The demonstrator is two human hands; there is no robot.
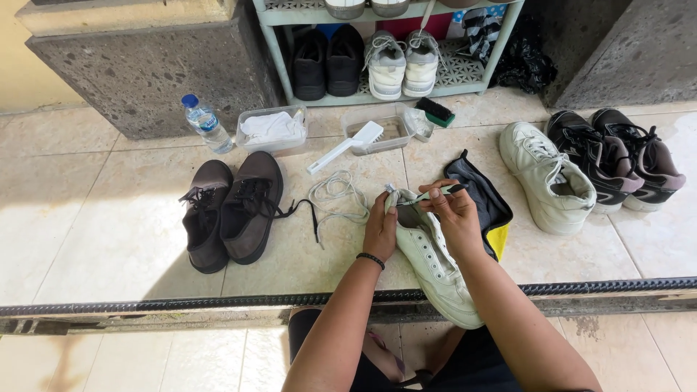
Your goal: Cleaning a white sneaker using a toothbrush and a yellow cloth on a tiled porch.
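My left hand point(380, 226) grips the heel end of a white sneaker point(438, 270) that lies lengthwise in front of me, toe toward me. My right hand point(451, 210) pinches the sneaker's tongue at the opening, with a thin dark-tipped object between its fingers. A loose white shoelace point(335, 191) lies coiled on the tiles just left of the hands. The matching white sneaker point(546, 176) stands to the right. Under and behind my right hand lies a dark cloth with a yellow edge point(485, 203).
A brown pair of shoes point(231, 210) sits at left, a black-and-grey pair point(618, 157) at far right. Behind are a water bottle point(205, 123), a tub with white cloth point(273, 130), a white brush point(344, 147) on a tray, a black brush point(435, 111) and a shoe rack point(463, 83).
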